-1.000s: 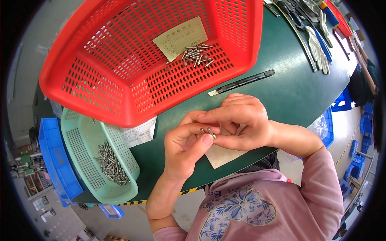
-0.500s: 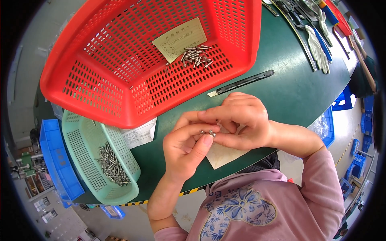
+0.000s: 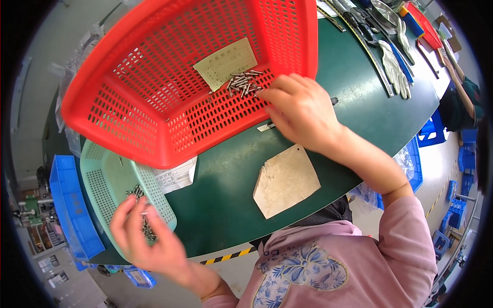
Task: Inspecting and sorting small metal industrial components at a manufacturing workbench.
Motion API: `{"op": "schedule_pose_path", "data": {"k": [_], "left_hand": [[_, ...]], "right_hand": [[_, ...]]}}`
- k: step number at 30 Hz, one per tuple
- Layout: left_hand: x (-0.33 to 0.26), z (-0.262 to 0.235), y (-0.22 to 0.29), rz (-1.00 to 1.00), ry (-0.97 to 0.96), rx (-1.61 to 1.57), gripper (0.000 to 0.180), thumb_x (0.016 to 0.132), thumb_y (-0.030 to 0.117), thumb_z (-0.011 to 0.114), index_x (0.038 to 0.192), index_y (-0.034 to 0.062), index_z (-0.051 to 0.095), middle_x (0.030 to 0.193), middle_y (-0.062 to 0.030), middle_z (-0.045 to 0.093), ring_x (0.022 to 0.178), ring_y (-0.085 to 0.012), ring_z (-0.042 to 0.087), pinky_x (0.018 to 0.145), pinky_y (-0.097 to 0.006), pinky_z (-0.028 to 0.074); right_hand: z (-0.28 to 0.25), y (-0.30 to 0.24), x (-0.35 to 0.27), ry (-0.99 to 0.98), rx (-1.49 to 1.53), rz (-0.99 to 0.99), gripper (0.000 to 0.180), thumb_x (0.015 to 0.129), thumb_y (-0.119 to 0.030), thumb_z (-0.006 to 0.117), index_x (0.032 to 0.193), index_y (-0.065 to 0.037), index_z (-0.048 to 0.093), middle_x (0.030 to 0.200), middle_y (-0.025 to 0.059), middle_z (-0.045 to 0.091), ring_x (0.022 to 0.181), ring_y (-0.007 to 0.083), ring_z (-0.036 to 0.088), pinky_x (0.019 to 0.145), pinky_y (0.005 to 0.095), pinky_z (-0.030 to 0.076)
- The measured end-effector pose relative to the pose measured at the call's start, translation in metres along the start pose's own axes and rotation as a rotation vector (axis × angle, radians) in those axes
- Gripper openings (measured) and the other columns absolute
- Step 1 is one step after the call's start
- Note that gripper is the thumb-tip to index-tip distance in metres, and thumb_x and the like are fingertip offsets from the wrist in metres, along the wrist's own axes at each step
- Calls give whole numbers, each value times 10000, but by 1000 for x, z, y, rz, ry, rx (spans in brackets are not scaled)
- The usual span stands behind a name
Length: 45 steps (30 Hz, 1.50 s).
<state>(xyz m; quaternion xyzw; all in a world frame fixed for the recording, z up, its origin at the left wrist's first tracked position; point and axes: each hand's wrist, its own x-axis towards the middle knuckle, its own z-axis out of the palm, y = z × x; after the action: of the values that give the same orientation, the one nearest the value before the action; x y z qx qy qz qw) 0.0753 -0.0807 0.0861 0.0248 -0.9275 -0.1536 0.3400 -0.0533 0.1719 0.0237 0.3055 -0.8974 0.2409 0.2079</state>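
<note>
My left hand (image 3: pixel 149 238) reaches over the pale green basket (image 3: pixel 163 203), fingers spread and slightly blurred, just above a heap of small metal screw-like parts (image 3: pixel 134 192). Whether a fingertip touches one is unclear. At the near rim of the red basket (image 3: pixel 115 146), my right hand (image 3: pixel 303 110) has its fingers bent together, the fingertips beside a small pile of similar metal parts (image 3: pixel 244 83). What the fingertips hold, if anything, cannot be made out. Behind the pile in the red basket lies a yellowish paper card (image 3: pixel 226 62).
A worn beige board piece (image 3: pixel 287 182) lies on the green table (image 3: pixel 221 205). Partly under my right hand is a utility knife (image 3: pixel 266 126). White gloves (image 3: pixel 394 69) and tools are at the far right. A blue bin (image 3: pixel 77 205) stands left of the green basket; printed paper (image 3: pixel 179 177) lies beside it.
My hands have parted from over the board, where they held small metal parts together. The left has gone to the green basket, the right forward to the red one. The board is now uncovered.
</note>
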Motion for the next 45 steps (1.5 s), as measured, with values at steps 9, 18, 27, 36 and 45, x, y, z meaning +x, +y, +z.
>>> {"op": "schedule_pose_path", "data": {"k": [9,18,27,36,45], "left_hand": [[-5,-3,-19,-180,-9,80,273,806,53,607,1066,-27,586,1113,-140,539,1007,-276,531,837,-382,432],[14,57,34,230,-267,-362,235,718,-8,594,949,-45,606,1060,-166,541,993,-310,532,887,-393,415],[6,108,33,165,-300,-456,163,751,-6,581,904,-37,627,1016,-125,551,910,-259,561,729,-325,470],[-5,114,18,-471,-447,-1201,249,917,196,484,1024,-12,572,1063,-85,569,949,-167,564,732,-298,495],[-13,112,22,-639,-586,-1663,278,915,241,488,1085,28,542,1086,-77,568,977,-169,559,827,-320,473]], "right_hand": [[9,8,35,-302,-320,96,127,625,-55,629,751,-67,636,816,95,610,835,248,604,664,365,503],[38,1,55,-428,-83,187,105,604,-78,632,704,-55,654,741,123,652,763,295,644,650,387,522],[31,11,50,-327,-40,141,110,597,-72,650,699,-34,662,705,140,648,706,285,650,612,385,519],[7,-30,17,252,438,-246,103,665,-109,637,722,-68,562,682,64,535,661,261,553,566,390,433],[16,-42,-7,359,573,-249,142,661,-110,675,762,-68,584,713,48,553,663,246,548,563,366,425]]}}
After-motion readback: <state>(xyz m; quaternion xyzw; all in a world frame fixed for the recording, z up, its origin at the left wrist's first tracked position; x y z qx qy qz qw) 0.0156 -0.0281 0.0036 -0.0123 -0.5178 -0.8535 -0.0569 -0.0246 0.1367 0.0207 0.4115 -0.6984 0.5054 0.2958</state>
